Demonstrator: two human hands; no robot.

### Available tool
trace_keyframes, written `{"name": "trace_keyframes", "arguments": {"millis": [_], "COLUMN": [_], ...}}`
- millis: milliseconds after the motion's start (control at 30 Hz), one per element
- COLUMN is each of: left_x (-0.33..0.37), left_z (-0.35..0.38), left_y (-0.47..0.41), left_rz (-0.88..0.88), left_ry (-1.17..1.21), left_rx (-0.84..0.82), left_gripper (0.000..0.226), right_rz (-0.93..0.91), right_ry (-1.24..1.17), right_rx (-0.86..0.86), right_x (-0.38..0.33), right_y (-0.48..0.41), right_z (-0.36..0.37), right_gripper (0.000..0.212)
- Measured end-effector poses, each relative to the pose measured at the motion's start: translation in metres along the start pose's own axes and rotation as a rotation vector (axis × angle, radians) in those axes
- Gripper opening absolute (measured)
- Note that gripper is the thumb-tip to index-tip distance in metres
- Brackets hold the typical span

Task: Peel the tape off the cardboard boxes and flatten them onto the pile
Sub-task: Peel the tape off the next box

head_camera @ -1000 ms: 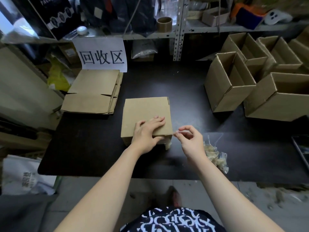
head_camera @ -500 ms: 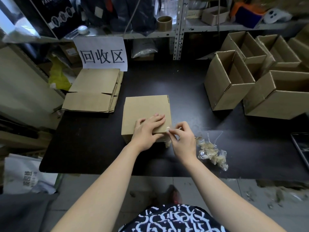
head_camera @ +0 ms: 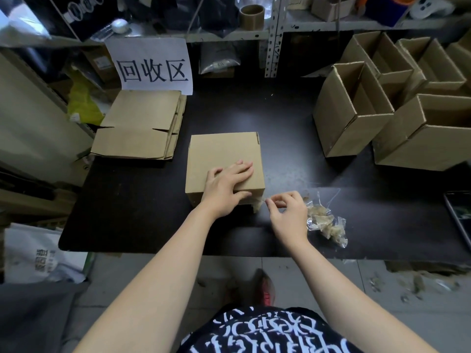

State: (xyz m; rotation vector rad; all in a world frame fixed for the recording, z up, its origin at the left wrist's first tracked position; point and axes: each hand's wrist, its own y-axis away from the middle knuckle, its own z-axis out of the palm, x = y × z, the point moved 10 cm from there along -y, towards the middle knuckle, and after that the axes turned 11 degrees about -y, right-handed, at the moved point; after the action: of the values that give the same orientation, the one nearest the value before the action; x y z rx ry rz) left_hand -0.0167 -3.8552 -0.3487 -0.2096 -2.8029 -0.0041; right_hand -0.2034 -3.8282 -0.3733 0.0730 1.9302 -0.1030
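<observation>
Box (head_camera: 224, 154): sitting closed at mid-tabletop (head_camera: 280, 118), just right of the pile (head_camera: 140, 123) of flattened cardboard.
Left hand (head_camera: 221, 192): pressing down on the near part of the box top, fingers (head_camera: 242, 168) lying straight and spread.
Right hand (head_camera: 289, 216): pinching the tape (head_camera: 263, 200) end between thumb and curled fingers, just off the near right corner.
Step in hand: apparently peeling the strip away from that corner.
Technique: pulling low and steadily along the seam, bracing the box firmly, avoiding snapping the thin strip.
Discard: dropping the strip onto the tape wad (head_camera: 326, 222) beside the right hand.
</observation>
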Motion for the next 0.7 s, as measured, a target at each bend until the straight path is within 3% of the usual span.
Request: {"name": "trace_keyframes", "arguments": {"millis": [367, 567, 700], "left_x": [0.002, 0.005, 0.02], "left_z": [-0.005, -0.038, -0.067], "left_y": [0.0, -0.016, -0.018], "left_rz": [-0.017, -0.113, -0.111], "left_ry": [0.027, 0.164, 0.261], "left_rx": [-0.019, -0.02, 0.046], "left_gripper": [0.066, 0.061, 0.068], "right_rz": [0.064, 0.229, 0.108], "right_ry": [0.117, -0.23, -0.334], "right_rx": [-0.017, 0.08, 0.205], "right_x": [0.005, -0.004, -0.05], "right_y": [-0.004, -0.021, -0.032], "right_z": [0.008, 0.002, -0.023], "right_gripper": [0.014, 0.017, 0.012]}}
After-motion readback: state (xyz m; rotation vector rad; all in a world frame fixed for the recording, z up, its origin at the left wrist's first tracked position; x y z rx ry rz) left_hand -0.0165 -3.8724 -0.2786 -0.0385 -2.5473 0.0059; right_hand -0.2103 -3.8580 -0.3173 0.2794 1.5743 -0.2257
